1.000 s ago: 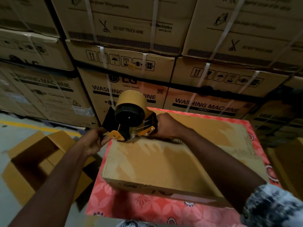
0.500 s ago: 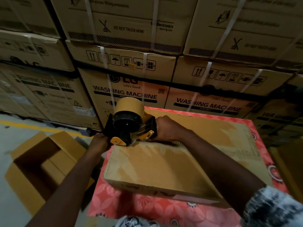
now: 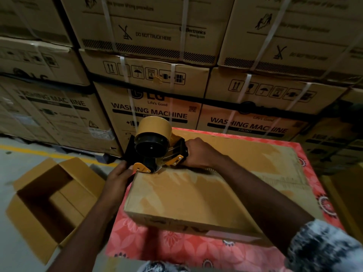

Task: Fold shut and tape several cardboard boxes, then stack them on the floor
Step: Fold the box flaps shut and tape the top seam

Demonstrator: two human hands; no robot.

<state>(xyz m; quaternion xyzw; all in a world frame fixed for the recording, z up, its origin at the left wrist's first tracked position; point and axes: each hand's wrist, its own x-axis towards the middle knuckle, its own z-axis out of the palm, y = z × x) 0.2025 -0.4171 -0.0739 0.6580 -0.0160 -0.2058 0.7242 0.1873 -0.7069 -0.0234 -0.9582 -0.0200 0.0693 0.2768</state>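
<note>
At left edge of closed box (image 3: 196,197), right hand (image 3: 198,154) is gripping tape dispenser (image 3: 152,146) handle; left hand (image 3: 117,176) is touching box end, finger curl unclear.

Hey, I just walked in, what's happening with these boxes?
A person is taping a closed cardboard box that lies on a red floral table. The right hand grips the tape dispenser, whose nose sits at the box's left top edge. The left hand is at that same end, just below the nose; what its fingers hold is unclear. An open box sits on the floor to the left.
</note>
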